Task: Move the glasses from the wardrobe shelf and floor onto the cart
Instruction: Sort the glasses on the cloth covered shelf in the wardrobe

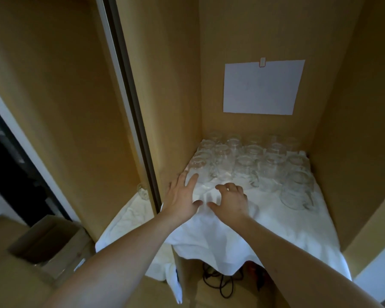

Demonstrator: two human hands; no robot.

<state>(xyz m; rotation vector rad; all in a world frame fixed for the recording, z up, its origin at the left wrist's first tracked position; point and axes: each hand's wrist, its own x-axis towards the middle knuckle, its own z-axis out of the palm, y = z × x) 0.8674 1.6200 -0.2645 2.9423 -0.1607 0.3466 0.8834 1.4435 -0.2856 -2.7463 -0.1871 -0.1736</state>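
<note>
- Glasses [247,161]: clear, many, standing in rows on the wardrobe shelf [333,221], packed toward the back wall and back left corner. They look mouth-down, but the blur leaves that uncertain.
- One larger glass [297,190] stands nearer the front on the right side of the shelf, a little apart from the rows.
- White cloth [242,232] covers the shelf under the glasses; its front edge hangs over the shelf lip in folds.
- Left hand [180,196]: reaching in over the cloth at front left, fingers straight and spread, fingertips at or just short of the nearest glass in the left row. Contact cannot be told. Holds nothing.
- Right hand [230,202]: just beside the left, palm down above the cloth, fingers curled over a small bright object that may be a glass; whether it grips anything cannot be told through the blur.
- Sheet of white paper [262,87] clipped to the wardrobe's back wall, above the glasses.
- Sliding door edge [129,103], dark, runs down the left of the compartment; a single glass [142,191] shows beyond it at the left, on more white cloth.
- Cardboard box [47,241], open, low left.
- Black cable [220,283] on the floor beneath the shelf.
</note>
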